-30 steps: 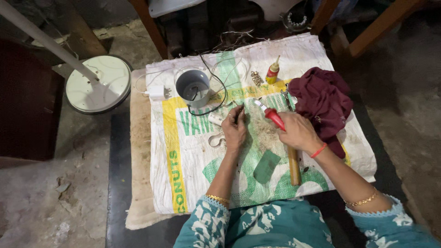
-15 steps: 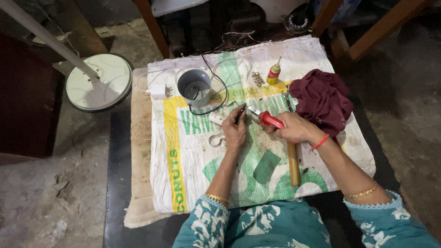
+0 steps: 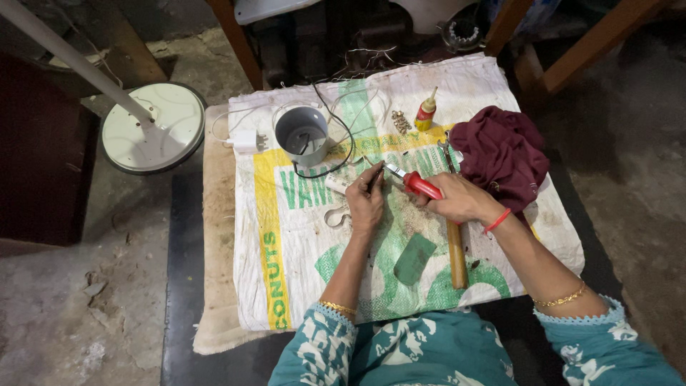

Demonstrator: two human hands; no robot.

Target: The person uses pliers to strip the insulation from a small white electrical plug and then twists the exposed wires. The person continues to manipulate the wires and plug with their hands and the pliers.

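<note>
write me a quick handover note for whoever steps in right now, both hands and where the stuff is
Right hand: closed around the red-handled tool, its metal tip pointing at the left hand.
Left hand: fingers pinch a thin dark wire end on the woven sack, right at the tool's tip.
Around them: grey cup with the black wire looping by it, white adapter, small red-and-yellow bottle, maroon cloth, wooden handle, green scrap.
Done: tool and wire brought together.
Left: whether the tip has gripped the wire is too small to tell.
</note>
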